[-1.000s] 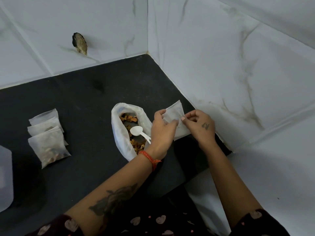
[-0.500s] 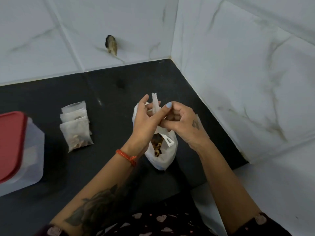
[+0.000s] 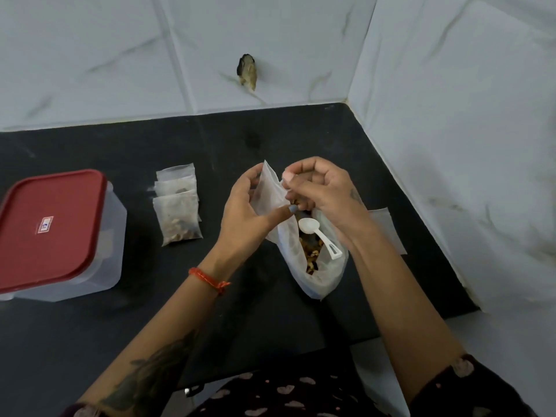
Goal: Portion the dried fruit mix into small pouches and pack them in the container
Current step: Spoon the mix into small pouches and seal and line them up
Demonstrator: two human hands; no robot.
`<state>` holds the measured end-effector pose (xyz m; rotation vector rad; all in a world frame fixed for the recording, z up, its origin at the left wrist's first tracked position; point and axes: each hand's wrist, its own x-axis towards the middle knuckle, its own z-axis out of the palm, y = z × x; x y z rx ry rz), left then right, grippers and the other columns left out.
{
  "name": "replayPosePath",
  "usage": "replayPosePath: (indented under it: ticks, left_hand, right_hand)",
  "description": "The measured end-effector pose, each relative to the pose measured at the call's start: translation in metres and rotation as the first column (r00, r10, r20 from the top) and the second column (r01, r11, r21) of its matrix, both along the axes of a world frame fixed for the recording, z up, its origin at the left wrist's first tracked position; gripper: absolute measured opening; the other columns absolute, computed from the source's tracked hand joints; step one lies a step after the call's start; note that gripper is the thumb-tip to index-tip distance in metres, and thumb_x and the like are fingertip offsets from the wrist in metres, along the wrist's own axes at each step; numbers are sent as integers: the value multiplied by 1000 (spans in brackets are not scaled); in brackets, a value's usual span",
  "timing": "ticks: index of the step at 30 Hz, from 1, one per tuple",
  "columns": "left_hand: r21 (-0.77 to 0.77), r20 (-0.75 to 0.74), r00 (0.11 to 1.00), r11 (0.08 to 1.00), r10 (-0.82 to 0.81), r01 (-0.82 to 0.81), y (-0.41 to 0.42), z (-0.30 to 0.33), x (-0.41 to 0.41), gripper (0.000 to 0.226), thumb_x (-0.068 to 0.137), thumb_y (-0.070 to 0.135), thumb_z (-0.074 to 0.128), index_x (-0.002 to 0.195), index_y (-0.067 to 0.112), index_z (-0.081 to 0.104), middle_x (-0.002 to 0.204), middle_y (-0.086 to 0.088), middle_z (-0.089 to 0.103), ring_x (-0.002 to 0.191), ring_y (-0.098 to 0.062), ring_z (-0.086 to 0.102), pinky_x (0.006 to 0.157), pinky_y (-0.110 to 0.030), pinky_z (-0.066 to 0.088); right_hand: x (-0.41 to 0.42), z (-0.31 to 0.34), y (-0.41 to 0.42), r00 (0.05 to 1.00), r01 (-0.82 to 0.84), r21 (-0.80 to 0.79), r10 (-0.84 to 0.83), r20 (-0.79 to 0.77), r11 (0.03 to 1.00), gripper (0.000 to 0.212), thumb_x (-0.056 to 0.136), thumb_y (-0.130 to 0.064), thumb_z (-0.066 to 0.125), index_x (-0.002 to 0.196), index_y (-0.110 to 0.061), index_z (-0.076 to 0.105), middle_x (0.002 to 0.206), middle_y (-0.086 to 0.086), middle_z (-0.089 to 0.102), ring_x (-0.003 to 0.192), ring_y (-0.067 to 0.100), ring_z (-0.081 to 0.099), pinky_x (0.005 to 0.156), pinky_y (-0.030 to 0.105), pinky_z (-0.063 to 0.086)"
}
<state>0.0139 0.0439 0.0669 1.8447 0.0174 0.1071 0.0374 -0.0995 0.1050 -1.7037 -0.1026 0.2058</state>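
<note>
Left grip (image 3: pixel 246 206), right grip (image 3: pixel 319 191) pinching

container (image 3: pixel 45 236) cut off at left, lid label (image 3: pixel 44 225) illegible

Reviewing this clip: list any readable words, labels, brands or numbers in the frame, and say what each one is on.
No text can be read in this frame.
White label with a red mark on the red lid of the container: too small and blurred to read.
Small dark tattoo on the back of the right hand: blurred, unreadable.
The pouches, spoon and fruit bag show no print.
</note>
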Motion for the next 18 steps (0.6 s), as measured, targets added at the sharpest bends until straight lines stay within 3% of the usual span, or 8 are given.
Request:
replayPosePath:
  ticks: [3, 5, 11, 15, 18]
  left_hand:
    - [99, 47, 998, 995, -32, 28, 7, -2, -1, 78, 70, 19, 80, 137, 19, 39, 133, 2, 47, 118, -8, 46, 96, -14, 39]
    - [150, 76, 996, 988, -38, 27, 10, -3, -2, 77, 69, 18, 81, 135, 20, 41, 131, 5, 48, 117, -8, 46, 93, -12, 38]
    - [213, 117, 991, 976, -71, 45, 14, -4, -6, 73, 63, 38, 75, 128, 25, 43, 118, 17, 46, 109, 5, 47, 89, -10, 37]
    - [245, 156, 982, 967, -103, 62, 15, -5, -7, 73, 62, 48, 69, 128, 24, 45, 122, 10, 52, 115, -7, 50, 99, -31, 44]
    - [299, 192, 975, 953, -113, 51, 18, -6, -7, 69, 65, 42, 69, 128, 24, 46, 123, 6, 53, 114, -12, 51, 99, -44, 44]
  right_hand:
    - [0, -1, 5, 995, -41, -18, 39, -93, 999, 16, 83, -21, 70, 98, -18, 64, 75, -7, 71, 73, 6, 68, 74, 31, 53]
    - [-1, 0, 5, 990, -45, -9, 43, -136, 999, 16, 82, -17, 70, 97, -18, 65, 78, -4, 71, 74, 9, 68, 78, 34, 52]
    - [-2, 1, 6, 999, -49, -195, 45, -25, 980, 18, 78, -7, 68, 85, -22, 59, 78, 4, 70, 64, 6, 67, 58, 14, 50]
    - [-4, -5, 10, 977, -44, -403, 123, 173, 914, 13, 79, -8, 63, 82, -18, 70, 69, 3, 69, 67, 16, 66, 74, 37, 57]
    - [-5, -5, 10, 969, -90, -446, 182, 169, 891, 18, 83, -10, 61, 88, -20, 75, 77, -10, 68, 75, 6, 64, 80, 33, 55]
